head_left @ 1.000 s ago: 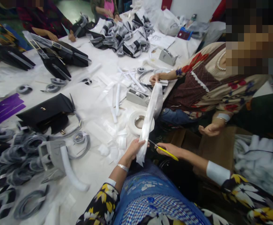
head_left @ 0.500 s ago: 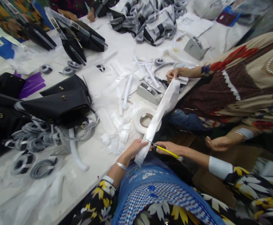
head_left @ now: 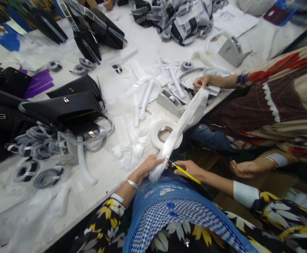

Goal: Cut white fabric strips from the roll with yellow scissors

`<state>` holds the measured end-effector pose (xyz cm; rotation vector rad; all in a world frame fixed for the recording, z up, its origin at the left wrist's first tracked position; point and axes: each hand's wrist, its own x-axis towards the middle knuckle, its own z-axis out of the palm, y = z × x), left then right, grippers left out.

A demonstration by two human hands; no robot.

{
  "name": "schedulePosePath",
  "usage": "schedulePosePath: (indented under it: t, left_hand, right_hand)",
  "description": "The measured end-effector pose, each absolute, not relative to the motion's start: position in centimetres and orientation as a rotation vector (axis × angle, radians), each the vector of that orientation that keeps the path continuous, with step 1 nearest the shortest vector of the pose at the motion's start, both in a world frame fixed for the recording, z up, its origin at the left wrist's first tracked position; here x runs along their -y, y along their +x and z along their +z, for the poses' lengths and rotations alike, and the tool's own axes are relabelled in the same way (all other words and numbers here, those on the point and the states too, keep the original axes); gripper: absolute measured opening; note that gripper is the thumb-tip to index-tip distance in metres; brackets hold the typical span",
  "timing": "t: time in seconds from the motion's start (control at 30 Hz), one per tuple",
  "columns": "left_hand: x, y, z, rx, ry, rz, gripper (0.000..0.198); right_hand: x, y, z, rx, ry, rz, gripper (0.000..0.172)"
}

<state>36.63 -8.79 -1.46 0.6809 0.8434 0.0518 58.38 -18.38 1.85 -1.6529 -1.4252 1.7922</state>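
Observation:
My left hand pinches the near end of a long white plastic strip in front of my apron. In my right hand is a pair of yellow-handled scissors, its thin metal blades at the strip beside my left fingers. The blades are too small to show how far apart they are. A co-worker's hand holds the strip's far end, so it stretches slantwise between us. Beneath the strip, on the table edge, lies a white roll with a brown core, partly covered.
A grey tape dispenser sits beyond the roll; another dispenser stands farther off. Black handbags and coiled, wrapped straps lie on the left of the white table. The co-worker's other hand hangs at right.
The view has shifted slightly, moving the far table items up. My hands, the scissors and the strip keep nearly the same arrangement.

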Motion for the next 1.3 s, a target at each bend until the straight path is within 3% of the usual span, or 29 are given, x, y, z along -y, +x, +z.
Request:
schedulePosePath:
  t: [0.73, 1.3]
  left_hand:
    - [7.9, 35.9, -0.8, -0.917, 0.628, 0.010, 0.040]
    - [8.6, 35.8, -1.2, -0.900, 0.635, 0.033, 0.043]
  right_hand:
    - [18.2, 57.4, 0.6, 1.694, -1.676, 1.600, 0.045]
    - [17.1, 57.8, 0.7, 1.684, -1.689, 1.700, 0.048]
